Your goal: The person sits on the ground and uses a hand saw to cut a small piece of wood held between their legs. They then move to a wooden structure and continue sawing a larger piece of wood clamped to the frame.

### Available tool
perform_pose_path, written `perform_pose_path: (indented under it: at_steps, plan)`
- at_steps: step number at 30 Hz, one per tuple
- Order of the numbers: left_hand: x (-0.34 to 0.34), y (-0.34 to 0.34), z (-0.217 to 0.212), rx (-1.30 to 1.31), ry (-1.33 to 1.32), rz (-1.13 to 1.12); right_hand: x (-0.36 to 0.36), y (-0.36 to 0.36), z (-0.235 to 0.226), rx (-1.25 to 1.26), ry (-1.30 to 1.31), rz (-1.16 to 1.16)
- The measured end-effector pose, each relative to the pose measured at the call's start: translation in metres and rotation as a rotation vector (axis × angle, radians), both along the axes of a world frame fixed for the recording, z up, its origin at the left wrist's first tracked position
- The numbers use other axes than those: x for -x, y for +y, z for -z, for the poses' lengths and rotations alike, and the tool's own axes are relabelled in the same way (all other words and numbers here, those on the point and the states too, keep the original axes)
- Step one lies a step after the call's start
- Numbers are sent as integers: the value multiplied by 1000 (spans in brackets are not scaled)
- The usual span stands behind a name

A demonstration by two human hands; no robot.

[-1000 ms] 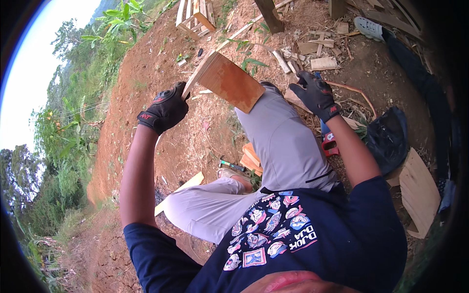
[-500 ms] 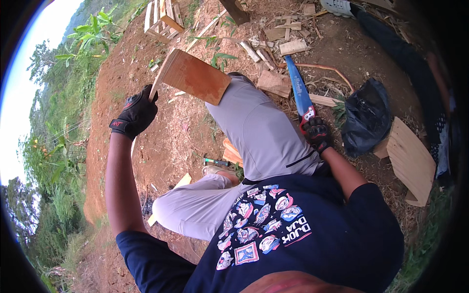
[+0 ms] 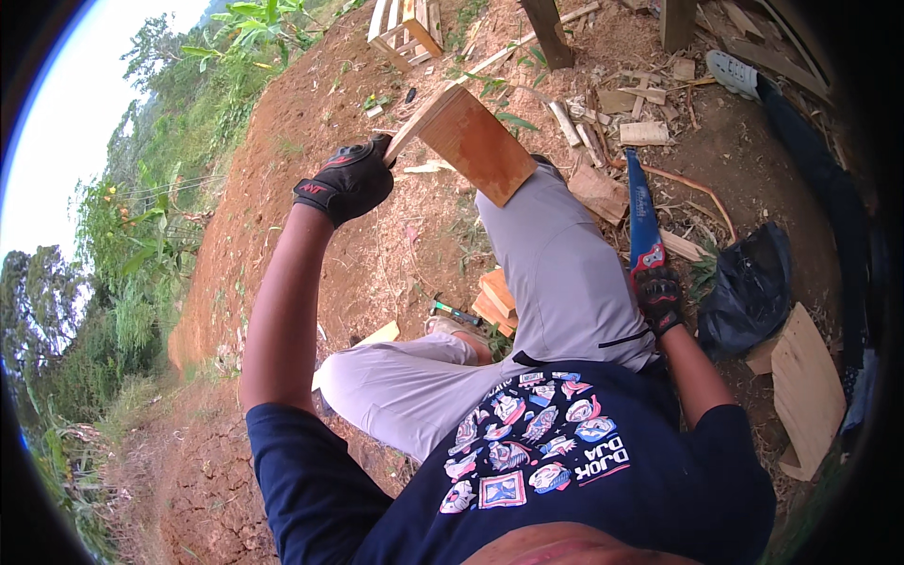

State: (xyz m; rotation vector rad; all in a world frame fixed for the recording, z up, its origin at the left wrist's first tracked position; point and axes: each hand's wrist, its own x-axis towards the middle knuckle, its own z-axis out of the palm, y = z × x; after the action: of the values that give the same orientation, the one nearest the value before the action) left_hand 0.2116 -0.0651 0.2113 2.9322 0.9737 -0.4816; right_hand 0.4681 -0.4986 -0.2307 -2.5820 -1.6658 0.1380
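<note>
Toward the far end of our right leg, a wooden board was held up at a tilt, its reddish-brown face toward us and its pale edge running off to the left. Our left hand, in a black glove, was closed around the near left end of that pale edge; we could not tell whether edge and face belonged to one piece. On the right, just beside the leg, our gloved right hand had its fingers curled round the red handle of a handsaw, whose blue blade pointed toward the far side. We could not tell whether the blade touched the ground. Beyond its tip, wood offcuts lay scattered. To the right of the saw we had a crumpled black plastic bag and, nearer, a broad pale plank. Left of the right leg, a hammer lay close to orange-brown wood blocks. At the far side we saw a slatted wooden frame and, to its right, a wooden post. Along the right, another person's dark trouser leg ended in a pale shoe. Bare reddish earth sloped off on the left toward green plants.
</note>
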Motion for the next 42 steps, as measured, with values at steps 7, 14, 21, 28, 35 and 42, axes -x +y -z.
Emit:
perform_pose_path:
  at_steps: [7, 14, 21, 28, 35, 42]
  plan:
    - [3, 7, 5, 9, 39, -76, -31, -11, -56, -436, 232, 638]
    - [4, 11, 8, 11, -1, 19, -95, -68, 11, -346, -112, 546]
    - [-3, 1, 2, 59, 9, -57, -79, -71, -25, 277, -148, 555]
    - [-6, -2, -3, 59, 3, -57, -77, -89, -8, 70, -299, 181]
    - [-2, -1, 0, 6, 0, -5, -103, -79, -14, 112, -172, 181]
    - [-3, 3, 2, 4, 16, 15, -98, -12, -103, -425, 318, 493]
